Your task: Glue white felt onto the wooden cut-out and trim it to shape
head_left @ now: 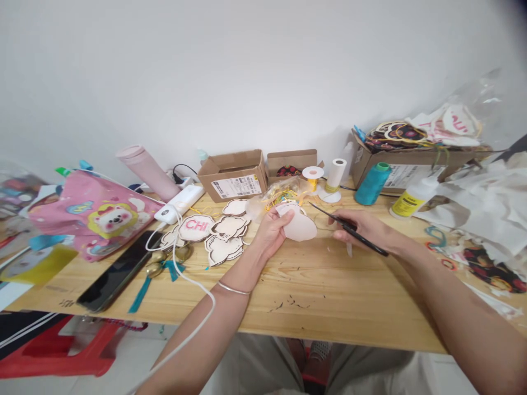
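My left hand (275,230) is closed, with the thumb on top of a white rounded piece (301,225) that looks like cut paper or cloth. To its right, my right hand (356,226) is closed around long black scissors (349,226). Their thin tip points left, just above the white piece's upper right edge and apart from it. A small pale scrap shows below the right fingers. Behind the left hand lies a clear bag of yellow threads (284,195). Wooden cutouts (228,233) lie left of that hand, beside a white patch lettered CHI (196,226).
Cardboard boxes (234,175) line the wall. A teal thread cone (374,184), glue bottle (414,197) and white cloth scraps (486,192) stand or lie right. Left are a pink bag (102,214), tumbler (148,173), phone (117,274) and power bank (181,204); its white cable crosses my left forearm.
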Tool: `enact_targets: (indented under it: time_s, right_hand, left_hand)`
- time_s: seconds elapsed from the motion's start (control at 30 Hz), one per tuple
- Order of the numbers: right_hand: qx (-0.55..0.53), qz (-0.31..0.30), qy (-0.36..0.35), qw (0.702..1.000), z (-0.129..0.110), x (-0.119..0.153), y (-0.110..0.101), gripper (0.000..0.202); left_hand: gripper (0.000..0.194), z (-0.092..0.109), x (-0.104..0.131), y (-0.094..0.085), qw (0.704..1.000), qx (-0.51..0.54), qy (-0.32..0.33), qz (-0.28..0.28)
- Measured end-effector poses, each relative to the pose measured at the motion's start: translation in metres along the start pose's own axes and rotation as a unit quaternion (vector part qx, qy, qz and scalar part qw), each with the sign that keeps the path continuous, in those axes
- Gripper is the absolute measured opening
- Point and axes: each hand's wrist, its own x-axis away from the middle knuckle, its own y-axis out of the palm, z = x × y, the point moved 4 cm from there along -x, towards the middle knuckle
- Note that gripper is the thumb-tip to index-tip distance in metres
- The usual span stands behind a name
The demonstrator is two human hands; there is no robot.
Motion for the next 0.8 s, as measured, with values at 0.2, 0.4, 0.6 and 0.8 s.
enact_targets:
  time_s: [0.2, 0.4, 0.6, 0.8]
  right_hand:
    - [0.118, -0.002, -0.021, 0.993, -0.007, 0.001, -0.005, 0.03]
    - [0.179, 0.011, -0.023, 0.983, -0.015, 0.0, -0.004, 0.036]
    - [0.234, 0.028, -0.016, 0.972, -0.014, 0.001, -0.002, 0.032]
    - [0.282, 0.051, -0.002, 0.958, -0.013, 0.001, -0.001, 0.03]
  left_hand:
    - [0.031, 0.001, 0.0, 0.001, 1.0, -0.011, 0.015, 0.0]
    - [0.03, -0.001, 0.0, 0.001, 1.0, -0.021, 0.018, -0.009]
    - [0.03, -0.002, -0.001, -0.002, 1.0, -0.02, 0.017, 0.008]
    - [0.034, -0.003, -0.002, -0.003, 0.999, -0.022, 0.017, 0.019]
